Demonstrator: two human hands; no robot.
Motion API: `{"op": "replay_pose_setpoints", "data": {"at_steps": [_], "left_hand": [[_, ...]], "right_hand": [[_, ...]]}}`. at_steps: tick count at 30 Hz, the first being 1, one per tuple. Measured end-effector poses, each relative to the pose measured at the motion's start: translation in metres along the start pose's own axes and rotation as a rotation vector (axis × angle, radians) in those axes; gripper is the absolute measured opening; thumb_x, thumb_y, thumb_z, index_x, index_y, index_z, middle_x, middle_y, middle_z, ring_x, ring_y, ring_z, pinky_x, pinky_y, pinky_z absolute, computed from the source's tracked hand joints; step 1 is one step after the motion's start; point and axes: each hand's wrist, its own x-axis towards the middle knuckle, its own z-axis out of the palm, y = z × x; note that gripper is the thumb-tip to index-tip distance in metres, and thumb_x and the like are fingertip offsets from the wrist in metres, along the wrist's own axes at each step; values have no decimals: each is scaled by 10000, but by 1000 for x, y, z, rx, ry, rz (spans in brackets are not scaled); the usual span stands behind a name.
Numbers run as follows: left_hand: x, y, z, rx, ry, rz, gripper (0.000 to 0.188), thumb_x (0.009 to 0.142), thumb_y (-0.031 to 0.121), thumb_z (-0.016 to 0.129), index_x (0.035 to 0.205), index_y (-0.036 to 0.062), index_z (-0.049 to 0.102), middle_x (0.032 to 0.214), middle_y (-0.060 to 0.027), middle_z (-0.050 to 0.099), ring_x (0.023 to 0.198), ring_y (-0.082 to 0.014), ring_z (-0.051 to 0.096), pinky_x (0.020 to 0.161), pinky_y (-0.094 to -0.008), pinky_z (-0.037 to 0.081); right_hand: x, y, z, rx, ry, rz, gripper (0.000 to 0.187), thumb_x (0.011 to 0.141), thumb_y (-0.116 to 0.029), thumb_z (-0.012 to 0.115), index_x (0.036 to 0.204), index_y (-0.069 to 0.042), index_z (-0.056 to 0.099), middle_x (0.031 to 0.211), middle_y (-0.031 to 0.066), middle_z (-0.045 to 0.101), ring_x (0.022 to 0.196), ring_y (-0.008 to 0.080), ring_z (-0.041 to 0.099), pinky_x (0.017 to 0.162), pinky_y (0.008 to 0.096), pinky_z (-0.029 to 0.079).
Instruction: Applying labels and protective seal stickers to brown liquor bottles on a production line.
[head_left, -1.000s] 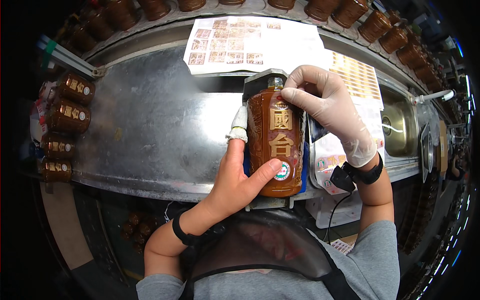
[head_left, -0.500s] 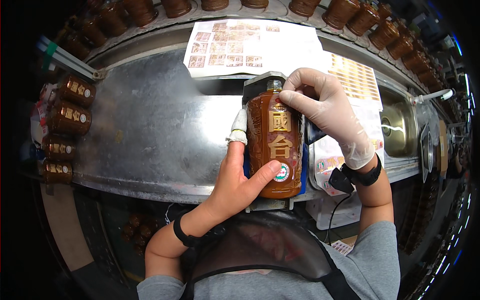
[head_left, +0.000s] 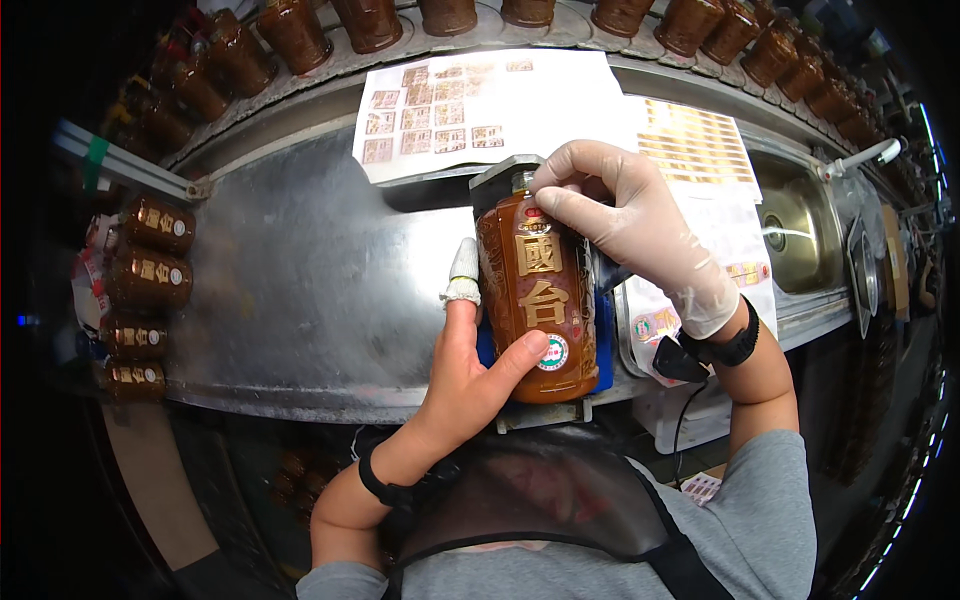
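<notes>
A brown bottle (head_left: 560, 372) with raised gold characters and a clear neck lies on its back in a blue-sided holder (head_left: 604, 345), its neck pointing away from me. My left hand (head_left: 472, 372) grips its left side, the thumb resting beside a round green-and-white sticker (head_left: 551, 351). A white cloth sleeve (head_left: 462, 275) covers that hand's index finger, which points along the bottle's edge. My right hand (head_left: 625, 205), in a thin white glove, has thumb and index finger pinched together at the shoulder, just below the neck. Whatever those fingertips hold is too small to make out.
Sheets with gold stickers (head_left: 470, 110) and gold strips (head_left: 690, 145) lie beyond the holder. Several brown bottles (head_left: 150, 280) stand at the left, more (head_left: 447, 15) along the far conveyor. A metal sink (head_left: 795, 225) is at the right, on the steel worktop (head_left: 290, 280).
The whole view has shifted slightly. Both hands keep nearly the same place on the bottle, with the right fingertips still pinched by its neck.
</notes>
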Motion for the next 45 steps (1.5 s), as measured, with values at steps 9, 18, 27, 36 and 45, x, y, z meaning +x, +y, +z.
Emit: {"op": "replay_pose_setpoints", "data": {"at_steps": [9,18,27,36,45], "left_hand": [[21,15,-11,-94,139,76,661,954,124,628,1483,-82,288,1498,-208,377,1413,-272,355,1176,-399,273],[43,21,-7,-286,172,-39,610,934,91,672,1440,-71,371,1351,-160,531,1244,-190,524,1060,-329,429],[47,16,-7,-254,158,-14,663,914,90,703,1450,-70,349,1371,-164,510,1250,-199,524,1066,-337,432],[47,13,-7,-234,166,18,630,938,102,673,1453,-69,353,1362,-165,521,1252,-190,523,1062,-328,432],[48,16,-7,-264,197,-35,479,1005,134,562,1430,-40,427,1349,-127,560,1212,-157,553,1039,-314,449]], "right_hand": [[-14,4,-8,94,183,206,257,925,-204,641,979,43,685,831,57,669,791,93,581,730,252,473],[-31,14,8,176,148,188,392,816,-210,817,1086,-29,598,803,-59,440,667,3,418,568,169,352],[-30,13,8,110,140,186,451,760,-212,854,1089,-51,592,868,-46,420,660,5,403,560,166,352],[-29,17,8,95,135,160,442,773,-223,843,1101,-54,599,865,-46,420,651,1,401,566,161,360],[-27,20,8,148,156,165,240,903,-164,695,1093,-40,617,824,-63,404,648,3,383,588,165,344]]}}
